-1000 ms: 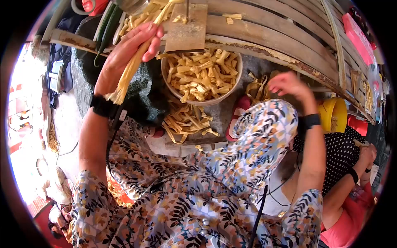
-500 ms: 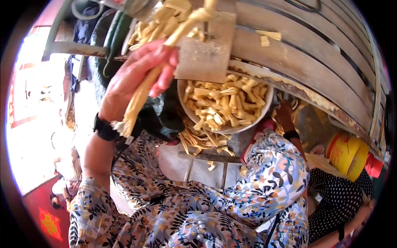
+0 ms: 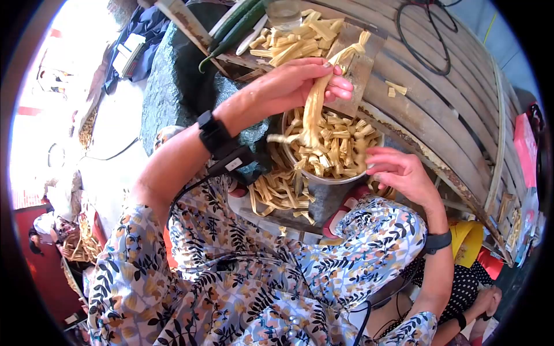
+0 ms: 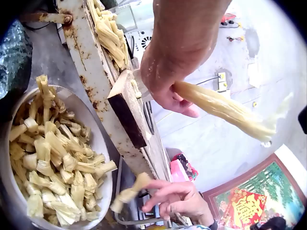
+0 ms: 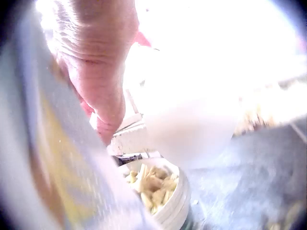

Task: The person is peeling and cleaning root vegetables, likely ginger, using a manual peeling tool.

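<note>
My left hand (image 3: pixel 297 83) pinches a long bundle of pale yellow dried strips (image 3: pixel 314 109), knotted at its upper end, over the white bucket (image 3: pixel 332 180). In the left wrist view the bundle (image 4: pixel 223 105) sticks out from the left hand (image 4: pixel 168 93) with a frayed end. My right hand (image 3: pixel 404 173) is at the bucket's right rim, fingers spread loosely. A blurred knotted piece (image 4: pixel 128 192) is just off the fingertips of the right hand (image 4: pixel 180 199). Short knotted pieces (image 4: pixel 62 158) fill the bucket. In the right wrist view the bucket (image 5: pixel 180 206) is partly covered by cloth.
A small wooden board (image 3: pixel 369 69) lies on the slatted bench (image 3: pixel 427 98). Beside it are a heap of cut pieces (image 3: pixel 300 40), a glass jar (image 3: pixel 283 14) and cucumbers (image 3: pixel 239 29). Loose strips (image 3: pixel 280 190) lie on the ground. A person in polka dots (image 3: pixel 482 288) sits at right.
The right hand reached down right of the bucket half a second ago and is now raised at its rim. The left hand has moved rightward with the bundle, over the bucket.
</note>
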Action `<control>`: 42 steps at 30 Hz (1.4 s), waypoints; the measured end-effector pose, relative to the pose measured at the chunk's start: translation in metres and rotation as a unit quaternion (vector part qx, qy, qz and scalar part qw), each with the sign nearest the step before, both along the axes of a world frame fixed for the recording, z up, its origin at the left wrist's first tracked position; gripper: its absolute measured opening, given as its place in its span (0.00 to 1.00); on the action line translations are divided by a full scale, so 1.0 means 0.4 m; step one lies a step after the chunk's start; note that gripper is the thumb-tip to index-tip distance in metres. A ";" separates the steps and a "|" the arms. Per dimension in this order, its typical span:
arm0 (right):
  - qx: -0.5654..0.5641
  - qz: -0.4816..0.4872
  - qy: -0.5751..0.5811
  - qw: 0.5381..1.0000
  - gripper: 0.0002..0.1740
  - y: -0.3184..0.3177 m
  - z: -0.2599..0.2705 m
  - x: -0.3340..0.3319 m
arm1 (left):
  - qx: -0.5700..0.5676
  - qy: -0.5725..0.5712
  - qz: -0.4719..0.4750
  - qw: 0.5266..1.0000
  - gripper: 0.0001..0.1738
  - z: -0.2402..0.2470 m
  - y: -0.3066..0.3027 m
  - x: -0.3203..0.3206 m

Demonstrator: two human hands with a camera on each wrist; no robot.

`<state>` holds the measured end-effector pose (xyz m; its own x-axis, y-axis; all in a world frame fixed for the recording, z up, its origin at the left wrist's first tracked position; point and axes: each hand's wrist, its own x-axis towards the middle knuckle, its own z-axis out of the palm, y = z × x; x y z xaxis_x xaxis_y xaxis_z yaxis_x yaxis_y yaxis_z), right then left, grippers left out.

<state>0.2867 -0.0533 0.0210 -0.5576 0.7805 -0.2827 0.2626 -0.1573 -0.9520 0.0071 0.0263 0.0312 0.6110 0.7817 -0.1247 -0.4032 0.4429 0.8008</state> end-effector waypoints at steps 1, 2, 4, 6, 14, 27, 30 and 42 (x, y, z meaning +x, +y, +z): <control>0.031 0.010 -0.008 0.999 0.18 0.007 0.024 -0.027 | -0.014 -0.015 0.008 1.000 0.15 -0.002 0.003 0.001; 0.132 -0.003 -0.051 0.990 0.20 0.014 0.052 -0.055 | -0.018 -0.020 0.015 1.000 0.15 -0.005 0.004 0.002; 0.330 -0.030 -0.138 0.933 0.25 0.014 0.118 -0.112 | -0.024 -0.054 0.016 0.998 0.15 -0.010 -0.005 0.017; 0.433 -0.046 -0.143 0.889 0.25 0.007 0.178 -0.196 | -0.026 -0.081 0.019 0.996 0.16 -0.020 -0.007 0.024; 0.296 -0.209 0.137 0.922 0.05 0.058 0.129 -0.328 | -0.008 0.019 0.063 0.998 0.10 -0.049 -0.042 0.021; 0.031 -0.161 0.039 0.986 0.11 0.101 0.037 -0.256 | 0.599 0.383 0.188 0.678 0.23 0.001 -0.064 0.017; -0.010 -0.092 0.121 0.988 0.12 0.096 0.036 -0.232 | 0.669 0.326 0.129 0.656 0.25 0.037 -0.062 0.008; 0.089 -0.205 0.097 0.970 0.14 0.066 0.023 -0.275 | 0.461 0.420 0.154 0.766 0.11 -0.001 -0.063 -0.004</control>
